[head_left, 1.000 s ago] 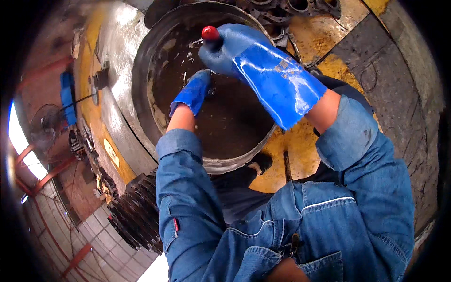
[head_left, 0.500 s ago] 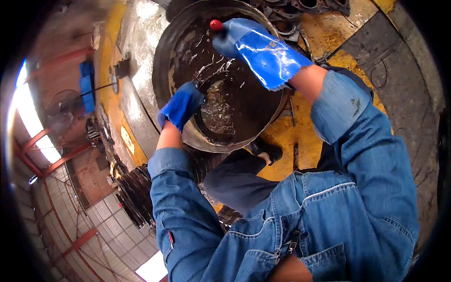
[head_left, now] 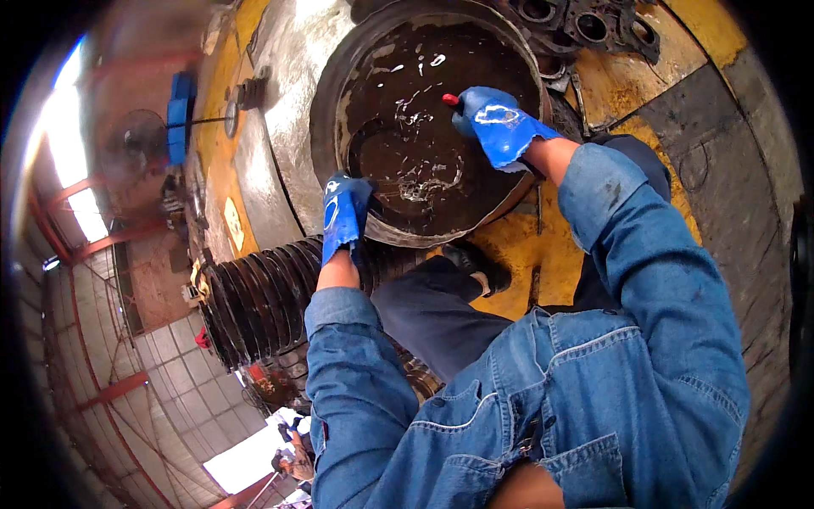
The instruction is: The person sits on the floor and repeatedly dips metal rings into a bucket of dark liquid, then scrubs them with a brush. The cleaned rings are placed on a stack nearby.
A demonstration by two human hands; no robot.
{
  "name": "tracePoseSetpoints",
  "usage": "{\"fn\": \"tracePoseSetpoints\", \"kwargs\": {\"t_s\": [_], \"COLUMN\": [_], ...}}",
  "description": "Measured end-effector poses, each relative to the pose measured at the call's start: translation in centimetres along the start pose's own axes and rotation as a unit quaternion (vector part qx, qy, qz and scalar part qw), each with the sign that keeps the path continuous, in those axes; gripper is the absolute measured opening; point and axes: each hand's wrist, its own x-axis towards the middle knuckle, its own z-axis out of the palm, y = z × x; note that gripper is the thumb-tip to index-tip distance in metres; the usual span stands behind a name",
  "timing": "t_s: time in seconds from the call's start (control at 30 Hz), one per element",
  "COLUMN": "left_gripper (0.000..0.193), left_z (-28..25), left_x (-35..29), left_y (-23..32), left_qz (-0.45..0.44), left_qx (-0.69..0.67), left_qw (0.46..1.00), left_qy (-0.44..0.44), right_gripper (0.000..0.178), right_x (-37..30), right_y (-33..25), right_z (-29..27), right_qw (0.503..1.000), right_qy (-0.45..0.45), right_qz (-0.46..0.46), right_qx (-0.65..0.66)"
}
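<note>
A large round metal basin [head_left: 326,127] holds dark liquid with shiny ripples. My left hand [head_left: 346,212], in a blue rubber glove, is at its near left rim, fingers closed round the edge of a dark ring [head_left: 363,140]. Most of that ring lies under the liquid, and my fingertips are partly hidden. Over the right side of the basin is my right hand [head_left: 498,125], also in a blue glove. It is closed round a tool with a red handle end [head_left: 450,99]; the tool's other end cannot be seen.
A stack of dark ribbed rings [head_left: 263,293] stands left of my leg. Greasy metal parts with round holes [head_left: 591,27] lie at the far right, on a yellow surface [head_left: 623,72]. A fan [head_left: 140,140] stands far left. Another person [head_left: 297,458] shows at the lower left.
My right hand has moved from the basin's far side to its right side, nearer me. My left hand has drawn back toward the rim, and the ring shows less above the liquid. The view has shifted.
</note>
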Motion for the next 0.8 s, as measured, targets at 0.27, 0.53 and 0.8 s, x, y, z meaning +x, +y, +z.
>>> {"fn": "tracePoseSetpoints", "kwargs": {"t_s": [0.27,0.53,0.8], "left_gripper": [0.046,0.04,0.04], "left_z": [3.8,11.3,8.8], "left_x": [-0.1,0.0,-2.1], "left_y": [-3.4,-8.0,-6.6], "left_qz": [-0.134,0.038,-0.093], "left_qx": [-0.067,-0.239,-0.311], "left_qw": [0.988,0.969,0.945], "left_qy": [0.027,0.044,0.043], "right_gripper": [0.028,0.026,0.032], "right_x": [-1.4,-0.5,0.3], "right_y": [-6.2,-11.3,-11.8], "right_z": [0.2,7.2,7.2], "right_qw": [0.86,0.887,0.838], "right_qy": [-0.126,-0.185,-0.187], "right_qz": [-0.017,-0.17,-0.043], "right_qx": [0.494,0.388,0.511]}}
